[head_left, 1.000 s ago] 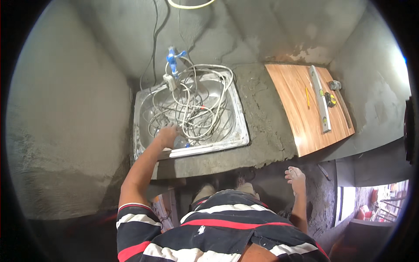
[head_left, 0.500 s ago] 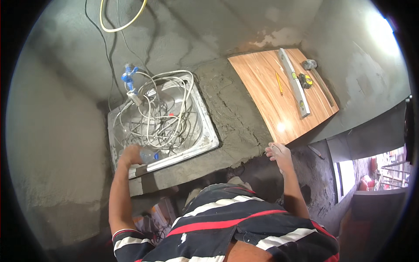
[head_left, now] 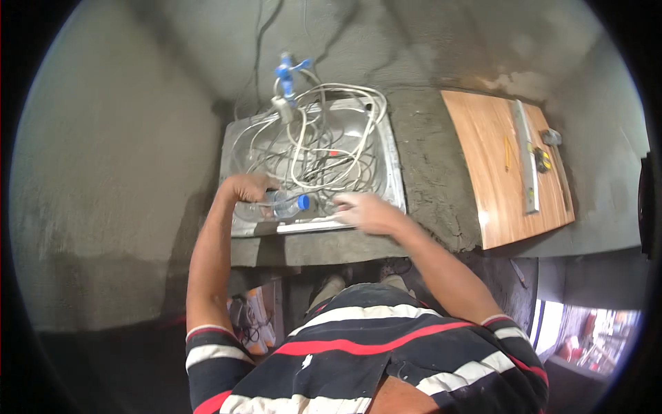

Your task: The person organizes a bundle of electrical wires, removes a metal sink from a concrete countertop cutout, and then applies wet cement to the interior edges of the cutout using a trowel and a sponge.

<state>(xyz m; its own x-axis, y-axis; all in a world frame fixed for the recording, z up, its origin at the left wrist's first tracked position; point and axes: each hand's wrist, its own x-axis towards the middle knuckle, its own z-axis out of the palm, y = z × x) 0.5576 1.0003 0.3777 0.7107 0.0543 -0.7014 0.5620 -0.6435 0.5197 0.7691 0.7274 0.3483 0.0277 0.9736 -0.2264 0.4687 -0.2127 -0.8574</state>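
Observation:
My left hand [head_left: 252, 187] is closed around a clear plastic bottle [head_left: 281, 207] with a blue cap, which lies tilted on its side above the front left of a white-rimmed sink [head_left: 394, 165]. The cap points right. Across from it, my right hand [head_left: 367, 212] hovers over the sink's front rim, a short gap from the cap. Its fingers are apart, slightly bent and a little blurred, with nothing visible in them. Tangled pale cables [head_left: 358, 160] fill the basin behind both hands.
A blue tap-like fitting [head_left: 285, 74] stands at the sink's back. To the right, a wood-grain board [head_left: 483, 172] bears a spirit level [head_left: 527, 162], a pencil [head_left: 507, 153], a yellow-black tape measure [head_left: 543, 160] and a grey-headed hammer [head_left: 552, 137]. Rough mortar [head_left: 433, 172] lies between sink and board.
My right hand has moved left from the board's near corner to the bottle's cap end. The left hand still holds the bottle. The whole view has shifted, putting the sink nearer the middle.

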